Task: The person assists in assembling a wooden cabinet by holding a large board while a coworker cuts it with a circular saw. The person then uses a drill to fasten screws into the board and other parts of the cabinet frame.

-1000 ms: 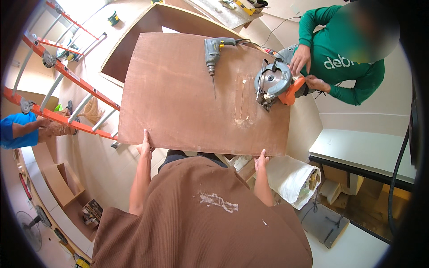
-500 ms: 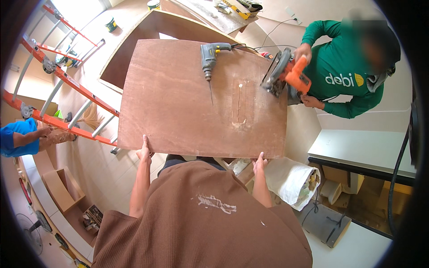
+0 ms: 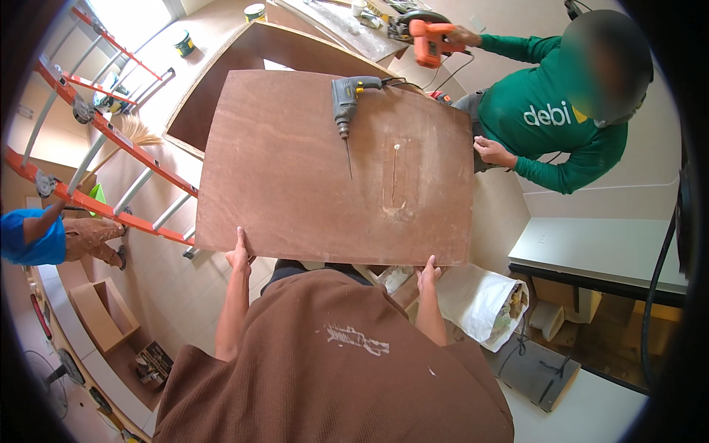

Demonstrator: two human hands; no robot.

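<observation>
A broad reddish-brown plywood board (image 3: 288,162) lies in front of me. My left hand (image 3: 238,255) grips its near edge at the left, thumb on top and fingers underneath. Near the right corner, my right hand (image 3: 427,273) holds the same edge in a like manner. A grey-and-black power drill (image 3: 345,105) with a long thin bit rests on the board's far middle. Right of the bit, a narrow slit (image 3: 394,177) with pale dust runs through a rectangular mark. Across the board, a co-worker in a green shirt (image 3: 532,122) holds an orange circular saw (image 3: 430,43).
An open wooden box frame (image 3: 221,66) stands behind the board. An orange stepladder (image 3: 133,151) leans at left, near another person in blue (image 3: 37,232) with a broom. A white sack (image 3: 476,299) of scraps sits by my right arm. A cluttered worktable (image 3: 332,22) is at the back.
The co-worker's saw has moved from the board's right side to the back worktable. The person at left has straightened, with the broom shifted. My hands keep their grip; the board has barely shifted.
</observation>
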